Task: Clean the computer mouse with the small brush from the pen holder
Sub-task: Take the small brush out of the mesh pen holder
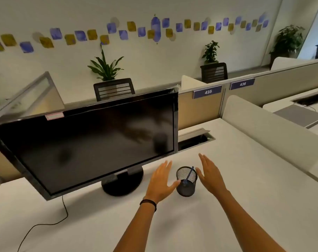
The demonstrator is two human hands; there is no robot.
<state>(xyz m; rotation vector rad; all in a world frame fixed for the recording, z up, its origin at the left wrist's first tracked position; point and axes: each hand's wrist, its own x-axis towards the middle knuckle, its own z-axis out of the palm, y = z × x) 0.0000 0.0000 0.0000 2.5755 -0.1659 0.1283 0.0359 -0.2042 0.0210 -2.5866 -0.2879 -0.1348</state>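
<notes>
A black mesh pen holder [186, 186] stands on the white desk [227, 206], right of the monitor base. A small blue brush [189, 174] leans inside it, its handle tip rising above the rim. My left hand [161, 180] is open just left of the holder, thumb close to its side. My right hand [210, 172] is open just right of it, palm facing the holder. Neither hand holds anything. No computer mouse is in view.
A black monitor [85, 140] on a round stand [122, 184] fills the left, its cable [45, 222] trailing over the desk. A cable slot [194, 140] lies behind the holder. A pale divider [274, 133] borders the right side.
</notes>
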